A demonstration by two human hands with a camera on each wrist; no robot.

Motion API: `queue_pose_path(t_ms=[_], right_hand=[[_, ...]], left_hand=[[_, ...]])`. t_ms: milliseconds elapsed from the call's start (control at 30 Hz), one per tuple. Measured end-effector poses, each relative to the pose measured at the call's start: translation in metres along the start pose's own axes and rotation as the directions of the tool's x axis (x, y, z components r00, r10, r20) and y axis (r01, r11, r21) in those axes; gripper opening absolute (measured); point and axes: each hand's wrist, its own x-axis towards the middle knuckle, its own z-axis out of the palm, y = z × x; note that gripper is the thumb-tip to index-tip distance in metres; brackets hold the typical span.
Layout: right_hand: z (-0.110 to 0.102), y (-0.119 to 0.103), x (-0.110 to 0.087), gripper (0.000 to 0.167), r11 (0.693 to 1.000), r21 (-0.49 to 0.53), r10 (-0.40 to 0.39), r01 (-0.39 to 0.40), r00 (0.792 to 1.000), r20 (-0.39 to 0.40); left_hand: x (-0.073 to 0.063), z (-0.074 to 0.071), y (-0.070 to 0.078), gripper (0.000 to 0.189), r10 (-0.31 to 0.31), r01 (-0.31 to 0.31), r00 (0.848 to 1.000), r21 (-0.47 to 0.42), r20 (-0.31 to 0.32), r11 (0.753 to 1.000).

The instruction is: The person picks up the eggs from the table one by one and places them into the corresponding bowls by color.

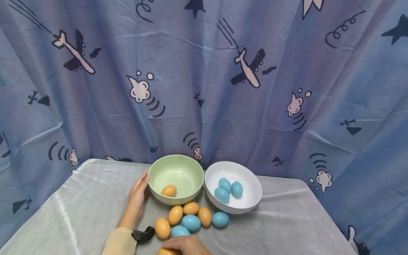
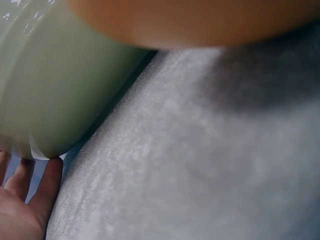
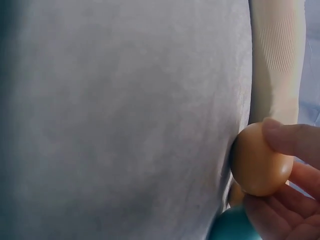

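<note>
My left hand point(image 1: 137, 198) rests against the left outer side of a light green bowl point(image 1: 194, 191), its straight fingers touching the wall in the left wrist view. One orange egg point(image 1: 169, 191) lies inside that bowl. At the bottom edge of the head view, my right hand point(image 1: 188, 245) pinches another orange egg point(image 3: 261, 160) between thumb and fingers. Just in front of this hand, several orange eggs point(image 1: 162, 228) and three blue eggs point(image 1: 191, 223) lie in a loose group on the cloth. A blue egg point(image 3: 234, 225) shows beneath the held one in the right wrist view.
Right beside the green bowl stands a white bowl point(image 1: 253, 191) with three blue eggs in it. Grey velvety cloth covers the table point(image 1: 287, 219). A blue patterned curtain point(image 1: 178, 88) hangs behind. My left wrist wears a black strap device point(image 1: 143, 234).
</note>
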Motion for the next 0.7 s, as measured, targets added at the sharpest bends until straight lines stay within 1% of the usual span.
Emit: queue_pose_path(t_ms=[367,467,567,633,700], right_hand=[[0.002,0.0,-0.002,0.031,0.998,-0.053,-0.032,0.03,0.999,-0.026],[-0.001,-0.001,-0.003,0.032,0.999,-0.03,-0.02,0.019,0.999,-0.027],[-0.005,-0.004,-0.004,0.034,1.0,0.028,-0.001,0.003,0.998,-0.057],[-0.007,-0.007,-0.004,0.036,0.989,0.143,0.055,-0.043,0.995,-0.083],[-0.01,-0.01,-0.004,0.037,0.958,0.271,0.124,-0.092,0.987,-0.103]], left_hand=[[-0.003,-0.002,-0.002,0.057,0.013,-0.013,1.0,0.004,0.009,1.0],[-0.002,-0.002,-0.002,0.057,0.016,-0.016,1.0,0.007,0.007,1.0],[-0.001,-0.001,-0.001,0.057,0.018,-0.018,1.0,0.01,0.005,1.0],[-0.001,-0.001,-0.001,0.058,0.02,-0.02,1.0,0.012,0.006,1.0],[-0.001,-0.001,0.0,0.058,0.021,-0.021,1.0,0.012,0.006,1.0]])
